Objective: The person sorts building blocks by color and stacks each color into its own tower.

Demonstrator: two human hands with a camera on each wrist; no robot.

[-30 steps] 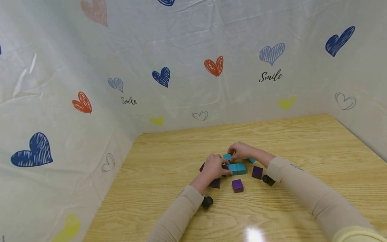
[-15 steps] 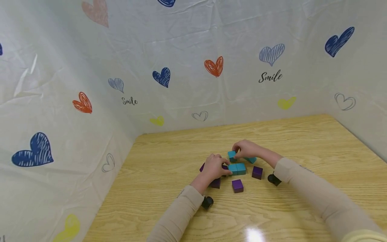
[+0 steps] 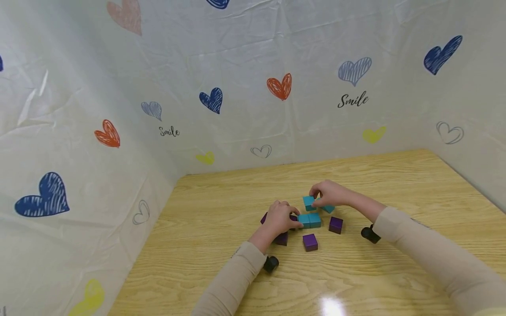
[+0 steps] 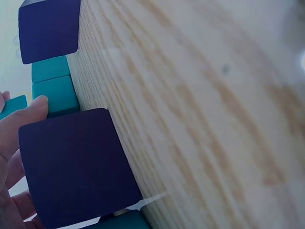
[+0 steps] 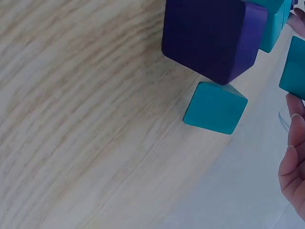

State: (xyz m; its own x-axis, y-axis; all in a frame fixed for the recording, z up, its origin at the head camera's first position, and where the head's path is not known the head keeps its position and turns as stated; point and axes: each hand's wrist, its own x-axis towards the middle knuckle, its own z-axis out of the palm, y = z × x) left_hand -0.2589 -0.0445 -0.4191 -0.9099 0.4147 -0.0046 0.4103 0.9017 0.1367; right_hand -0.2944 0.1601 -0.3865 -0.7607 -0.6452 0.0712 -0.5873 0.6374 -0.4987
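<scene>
My left hand [image 3: 279,218] curls over a dark purple cube [image 3: 293,219], pinching it between thumb and index finger. That thumb's tip touches the near left corner of two blue cubes [image 3: 309,220] that stand side by side. Behind this pair, my right hand [image 3: 330,192] pinches another blue cube [image 3: 309,202], which also shows at the edge of the right wrist view [image 5: 294,69]. A further blue cube [image 3: 327,208] sits turned at an angle under the right hand; in the right wrist view this blue cube [image 5: 216,108] stands apart on the table.
Purple cubes lie nearer the body: one in front [image 3: 310,242], one at right [image 3: 336,225], one beside the left wrist [image 3: 281,238]. Another purple cube [image 3: 263,218] is partly hidden behind the left hand. Heart-printed sheeting [image 3: 237,131] walls the wooden table [image 3: 205,228].
The right hand has moved right and slightly away, carrying its blue cube away from the left hand. The left hand and the purple cubes stay in place.
</scene>
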